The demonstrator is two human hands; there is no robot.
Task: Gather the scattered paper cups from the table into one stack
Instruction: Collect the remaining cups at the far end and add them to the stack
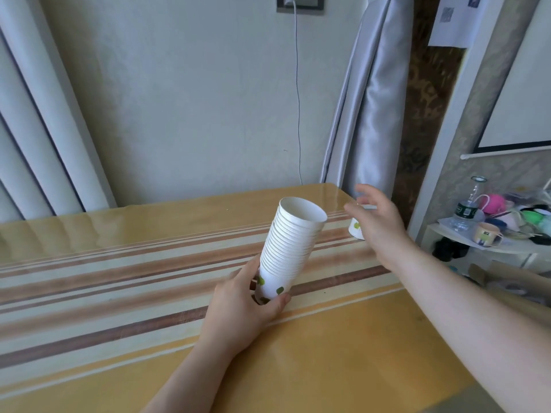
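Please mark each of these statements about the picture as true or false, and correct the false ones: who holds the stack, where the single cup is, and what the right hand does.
1. The left hand holds the stack of cups near its bottom. True.
2. The stack stands upright on the table. False: it is lifted and tilted, mouth pointing up and to the right.
3. The right hand is open, reaching toward a single cup near the table's far right edge. True.
4. The single cup is already inside the stack. False: it sits apart on the table.
5. The right hand grips a bottle. False: it holds nothing.
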